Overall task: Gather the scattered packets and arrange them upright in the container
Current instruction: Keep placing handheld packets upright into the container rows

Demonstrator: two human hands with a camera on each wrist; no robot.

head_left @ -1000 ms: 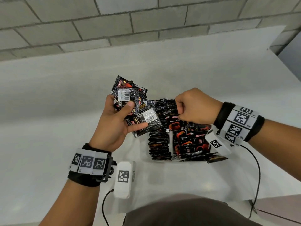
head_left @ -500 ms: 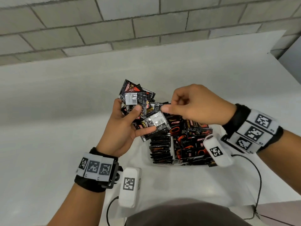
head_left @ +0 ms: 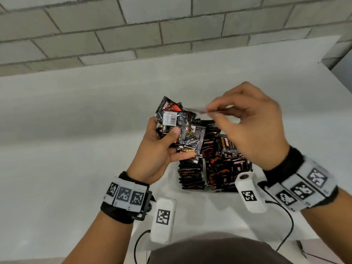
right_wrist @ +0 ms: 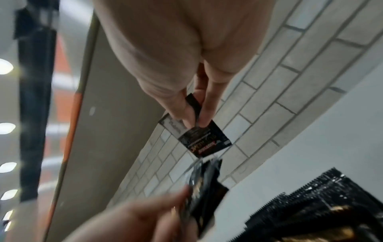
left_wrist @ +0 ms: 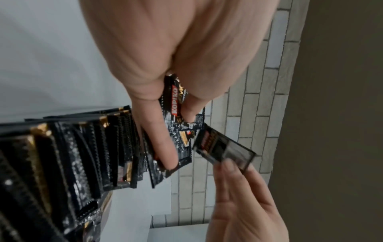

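Observation:
My left hand point(head_left: 163, 147) grips a fanned bunch of black and red packets point(head_left: 179, 124) above the table, thumb pressed on the front one; the bunch of packets point(left_wrist: 176, 124) shows between its fingers. My right hand point(head_left: 247, 121) is raised just right of the bunch and pinches a single black packet point(right_wrist: 204, 139) between thumb and fingers; that single packet point(left_wrist: 223, 147) is blurred in the head view. Below both hands stands the container point(head_left: 204, 168), filled with upright rows of packets point(head_left: 190, 176) on its left and looser packets point(head_left: 228, 164) on its right.
The container sits on a white table point(head_left: 76, 130) against a grey block wall point(head_left: 133, 25). The table's right edge point(head_left: 331, 73) lies close to my right arm. Cables point(head_left: 285, 235) hang from both wrist cameras near the front edge.
My right hand rose from the container, reached the bunch in my left hand and now holds one packet pulled from it. The left hand keeps the bunch.

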